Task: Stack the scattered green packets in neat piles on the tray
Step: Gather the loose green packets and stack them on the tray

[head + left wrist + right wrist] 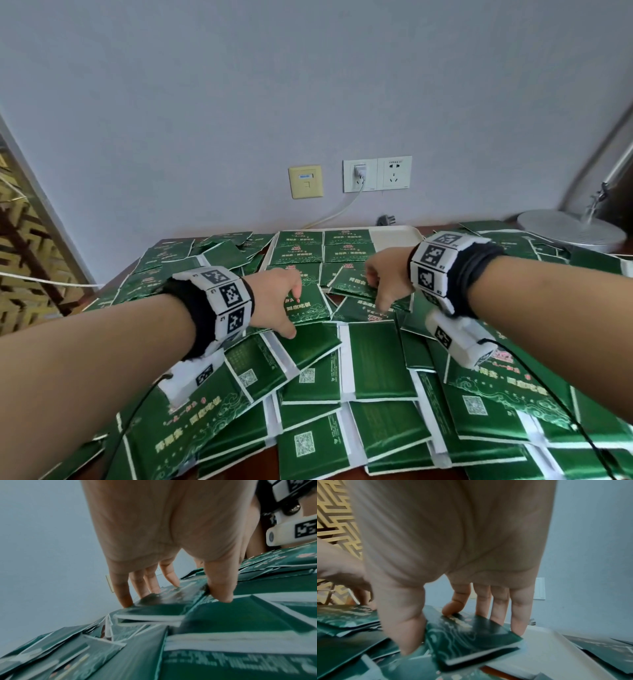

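Green packets (pixel 380 363) lie scattered all over the table. A cream tray (pixel 394 235) at the back holds neat piles of packets (pixel 301 245). My left hand (pixel 294 315) grips a small stack of packets (pixel 310 306) at the tray's near edge; in the left wrist view the left hand (pixel 175 601) has its thumb on one side of the stack (pixel 159 608) and its fingers on the other. My right hand (pixel 375 293) grips another stack (pixel 352 284) beside it. The right wrist view shows the right hand (pixel 462 635) around that stack (pixel 471 635), index finger on top, near the tray (pixel 544 649).
A round white lamp base (pixel 572 231) stands at the back right corner. Wall sockets (pixel 376 174) with a white cable and a loose black plug (pixel 387 219) are behind the tray. A gold lattice screen (pixel 20 257) stands to the left.
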Motion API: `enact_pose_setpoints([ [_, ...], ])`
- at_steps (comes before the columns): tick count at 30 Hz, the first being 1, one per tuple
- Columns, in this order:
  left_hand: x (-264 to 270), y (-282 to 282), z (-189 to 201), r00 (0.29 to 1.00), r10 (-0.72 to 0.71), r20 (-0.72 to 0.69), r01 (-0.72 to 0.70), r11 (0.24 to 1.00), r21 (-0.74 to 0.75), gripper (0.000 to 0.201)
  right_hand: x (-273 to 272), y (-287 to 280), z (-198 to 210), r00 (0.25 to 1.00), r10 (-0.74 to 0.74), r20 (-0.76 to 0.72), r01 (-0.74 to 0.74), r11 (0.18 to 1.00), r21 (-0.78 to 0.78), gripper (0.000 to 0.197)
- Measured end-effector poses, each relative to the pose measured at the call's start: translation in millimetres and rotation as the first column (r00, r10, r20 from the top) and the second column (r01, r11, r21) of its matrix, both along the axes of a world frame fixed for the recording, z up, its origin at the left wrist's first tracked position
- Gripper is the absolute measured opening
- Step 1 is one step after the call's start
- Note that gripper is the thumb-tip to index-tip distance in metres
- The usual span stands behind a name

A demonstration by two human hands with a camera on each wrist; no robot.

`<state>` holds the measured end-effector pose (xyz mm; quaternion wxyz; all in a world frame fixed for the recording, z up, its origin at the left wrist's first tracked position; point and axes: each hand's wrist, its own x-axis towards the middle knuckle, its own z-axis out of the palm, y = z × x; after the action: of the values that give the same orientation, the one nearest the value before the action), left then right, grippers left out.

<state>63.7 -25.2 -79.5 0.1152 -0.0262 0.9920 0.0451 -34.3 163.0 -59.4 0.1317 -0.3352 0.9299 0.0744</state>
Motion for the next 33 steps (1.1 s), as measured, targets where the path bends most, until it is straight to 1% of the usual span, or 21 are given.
enact_pose_setpoints([
  [5,-29,28,5,0.999,-0.034,-0.026,0.035,0.999,0.031,0.056,-30,15,8,0.994,-0.086,-0.074,0.081,0.994,-0.077,0.045],
  [8,-52,49,7,0.997,-0.071,-0.037,0.072,0.997,0.035,0.06,-52,21,14,0.986,-0.136,-0.094,0.126,0.987,-0.102,0.045],
  [11,-78,75,9,0.989,-0.15,-0.019,0.15,0.989,0.01,0.064,-74,28,18,0.98,-0.163,-0.115,0.149,0.982,-0.119,0.04],
  [13,-96,89,10,0.979,-0.202,-0.001,0.202,0.979,-0.016,0.066,-88,32,20,0.98,-0.156,-0.122,0.141,0.982,-0.129,0.031],
  [15,-115,99,11,0.975,-0.223,0.004,0.223,0.974,-0.027,0.068,-103,36,22,0.98,-0.165,-0.111,0.149,0.979,-0.138,0.027],
  [18,-144,107,11,0.969,-0.246,-0.002,0.245,0.968,-0.043,0.068,-133,38,20,0.974,-0.211,-0.087,0.2,0.973,-0.118,0.032],
  [21,-177,113,6,0.969,-0.248,-0.002,0.248,0.967,-0.061,0.067,-167,37,20,0.97,-0.244,-0.014,0.241,0.964,-0.112,0.033],
  [23,-201,116,2,0.966,-0.259,-0.017,0.257,0.964,-0.061,0.071,-190,36,20,0.967,-0.255,0.011,0.255,0.96,-0.114,0.032],
  [25,-227,117,-3,0.964,-0.265,-0.035,0.261,0.961,-0.091,0.077,-215,35,17,0.966,-0.257,0.017,0.258,0.96,-0.11,0.031],
  [29,-270,117,-21,0.958,-0.284,-0.042,0.276,0.951,-0.139,0.078,-248,30,7,0.972,-0.234,0.002,0.234,0.971,-0.042,0.022],
  [31,-273,118,-27,0.957,-0.29,-0.033,0.283,0.949,-0.137,0.082,-253,27,0,0.977,-0.209,-0.047,0.209,0.978,0.002,0.023],
  [33,-272,116,-32,0.955,-0.297,0.006,0.295,0.948,-0.119,0.086,-258,21,-7,0.981,-0.171,-0.088,0.175,0.984,0.033,0.028],
])
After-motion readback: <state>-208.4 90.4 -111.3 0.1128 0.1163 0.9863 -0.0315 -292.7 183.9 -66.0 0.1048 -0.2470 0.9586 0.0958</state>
